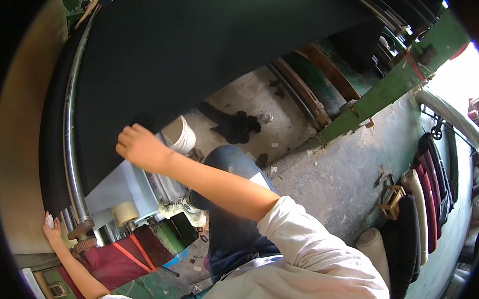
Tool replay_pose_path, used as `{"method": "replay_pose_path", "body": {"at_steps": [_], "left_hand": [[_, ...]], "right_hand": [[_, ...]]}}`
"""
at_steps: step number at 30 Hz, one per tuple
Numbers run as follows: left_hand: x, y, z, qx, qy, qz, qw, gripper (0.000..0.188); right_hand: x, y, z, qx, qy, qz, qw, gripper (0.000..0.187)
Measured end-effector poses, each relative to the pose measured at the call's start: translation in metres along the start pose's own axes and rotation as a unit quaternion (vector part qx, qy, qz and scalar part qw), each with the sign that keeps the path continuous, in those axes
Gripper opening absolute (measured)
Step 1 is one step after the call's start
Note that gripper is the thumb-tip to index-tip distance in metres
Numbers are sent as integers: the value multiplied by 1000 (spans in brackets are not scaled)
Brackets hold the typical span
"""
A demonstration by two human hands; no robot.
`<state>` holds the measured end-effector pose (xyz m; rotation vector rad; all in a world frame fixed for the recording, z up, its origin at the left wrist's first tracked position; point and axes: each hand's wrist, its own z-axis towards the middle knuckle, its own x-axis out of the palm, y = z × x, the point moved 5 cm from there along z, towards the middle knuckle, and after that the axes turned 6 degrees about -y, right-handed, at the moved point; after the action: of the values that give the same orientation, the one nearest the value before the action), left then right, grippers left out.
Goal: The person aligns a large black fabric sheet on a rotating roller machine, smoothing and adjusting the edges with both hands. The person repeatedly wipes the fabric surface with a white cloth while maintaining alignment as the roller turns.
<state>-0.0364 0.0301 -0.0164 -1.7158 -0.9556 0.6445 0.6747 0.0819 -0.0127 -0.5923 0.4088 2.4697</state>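
A wide sheet of black fabric (163,48) stretches across a long metal roller (71,113). My right hand (142,149) is at the sheet's near edge, its fingers curled in against the cloth; the fingertips are hidden. Far to the left, my left hand (53,229) is beside the roller's near end, close to the tan surface (22,154). A small white piece (50,219) shows between its fingers, too small to name. Below the fabric edge hangs a pale translucent sheet (123,189), next to a roll of tape (125,213).
Another person's arm (90,9) reaches to the fabric at the far left. A white bucket (181,135) stands beneath the sheet. A green beam (383,86) slants at the right. Several fabric rolls (415,213) and a wooden stool (392,202) stand along the right. Maroon cloth (120,257) covers the machine's near end.
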Motion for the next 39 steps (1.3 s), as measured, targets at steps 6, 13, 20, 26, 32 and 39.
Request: {"method": "replay_pose_path", "body": {"at_steps": [6,13,20,26,32,39], "left_hand": [[65,2,-59,35,122,45,991,33],[34,-12,-37,34,72,52,995,35],[-5,-23,-35,49,-13,31,998,36],[33,0,-32,38,42,15,998,34],[10,-12,-20,11,95,68,993,34],[20,-8,-36,50,21,44,998,36]], "right_hand": [[-21,-62,8,212,31,-154,965,16],[9,-11,3,43,63,-27,997,11],[-6,7,7,-14,-25,30,999,9],[-20,-59,-1,209,5,-159,965,16],[9,-16,-2,96,99,-27,990,13],[2,-7,0,27,28,15,999,11]]}}
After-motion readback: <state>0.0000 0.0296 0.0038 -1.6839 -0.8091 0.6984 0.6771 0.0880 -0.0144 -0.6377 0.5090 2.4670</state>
